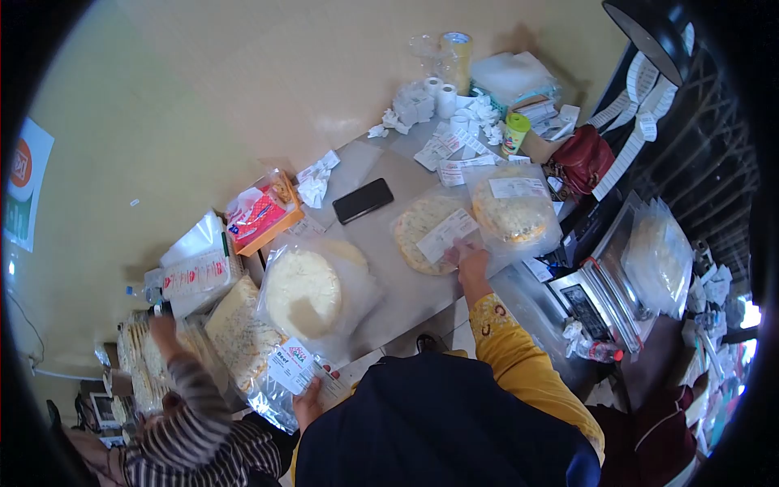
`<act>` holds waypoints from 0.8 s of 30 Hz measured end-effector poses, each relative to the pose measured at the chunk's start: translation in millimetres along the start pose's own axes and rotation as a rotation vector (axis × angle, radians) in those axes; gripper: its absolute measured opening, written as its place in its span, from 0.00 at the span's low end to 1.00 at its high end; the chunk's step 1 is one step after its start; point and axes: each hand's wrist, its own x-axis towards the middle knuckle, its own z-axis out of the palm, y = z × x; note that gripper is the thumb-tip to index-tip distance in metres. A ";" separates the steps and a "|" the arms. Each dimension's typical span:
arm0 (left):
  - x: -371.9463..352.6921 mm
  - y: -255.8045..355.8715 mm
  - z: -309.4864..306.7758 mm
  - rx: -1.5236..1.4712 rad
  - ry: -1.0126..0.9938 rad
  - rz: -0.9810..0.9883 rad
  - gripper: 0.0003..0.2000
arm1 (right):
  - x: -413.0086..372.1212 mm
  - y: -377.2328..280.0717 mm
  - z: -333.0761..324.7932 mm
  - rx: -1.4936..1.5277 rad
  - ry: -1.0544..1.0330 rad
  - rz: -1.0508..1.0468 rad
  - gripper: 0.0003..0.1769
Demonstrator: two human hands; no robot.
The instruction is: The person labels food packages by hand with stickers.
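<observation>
My right hand (468,258) rests on the lower right edge of a bagged round flatbread (411,241), by its white label (447,234). Touching it on the right is a thicker bagged stack of rounds (513,213), also labelled. Down at the left, my left hand (307,402) grips the edge of a clear plastic packet (273,399) with a "Beef" label (290,365). Just above that packet sits a bag of pale round flatbreads (304,294). The fingertips of my right hand are partly blurred.
A black phone (363,201) lies mid-table. Behind are an orange box (264,213), paper rolls (445,101), crumpled receipts and a green-lidded cup (515,133). A co-worker's striped sleeve (187,410) reaches in at left. Bagged stacks and a bottle (598,351) are at right.
</observation>
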 end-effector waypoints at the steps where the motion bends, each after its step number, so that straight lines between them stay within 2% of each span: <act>1: -2.1 1.5 0.0 0.000 0.010 0.008 0.17 | -1.0 -1.8 9.1 0.010 -0.004 -0.007 0.10; 4: -7.2 7.0 -1.5 0.015 0.055 0.004 0.17 | 16.8 7.9 27.0 -0.025 0.020 0.106 0.10; 6: -4.2 6.1 -9.2 0.003 0.015 -0.017 0.16 | 53.8 34.5 17.8 -0.131 0.004 0.123 0.09; 8: 0.6 5.6 -22.4 0.004 0.000 -0.029 0.16 | 64.3 33.2 10.9 -0.463 -0.182 -0.003 0.10; 9: 2.3 5.3 -27.7 0.015 -0.006 -0.035 0.16 | 52.1 28.2 9.9 -0.441 -0.187 0.017 0.12; 10: 1.8 7.0 -29.6 -0.011 -0.033 -0.026 0.16 | 48.4 27.0 1.8 -0.450 -0.329 -0.103 0.14; 11: 2.1 7.7 -32.0 -0.034 -0.063 -0.014 0.16 | 48.7 20.0 1.9 -0.412 -0.384 0.080 0.14; 12: 4.9 5.8 -37.2 -0.052 -0.074 0.010 0.16 | 50.4 19.1 -7.0 -0.394 -0.389 0.164 0.14; 13: 7.7 4.0 -44.0 -0.066 -0.095 0.030 0.15 | 16.5 4.3 6.5 -0.390 -0.228 0.119 0.11; 16: 11.4 2.4 -60.7 -0.156 -0.057 0.042 0.16 | 17.6 11.0 -35.7 -0.059 -0.358 0.253 0.05; 18: 13.4 4.5 -76.0 -0.149 -0.029 0.082 0.16 | -9.7 -2.5 -54.8 -0.030 -0.167 0.366 0.05; 20: 12.7 9.3 -90.6 -0.159 0.002 0.093 0.16 | -23.9 -10.5 -76.2 -0.054 -0.239 0.432 0.06; 23: 20.6 17.9 -117.1 -0.303 0.095 0.003 0.15 | -61.3 -27.9 -56.4 -0.142 -0.476 0.410 0.07; 24: 25.2 19.3 -126.2 -0.320 0.089 0.057 0.14 | -79.9 -41.1 -31.6 -0.096 -0.828 0.470 0.08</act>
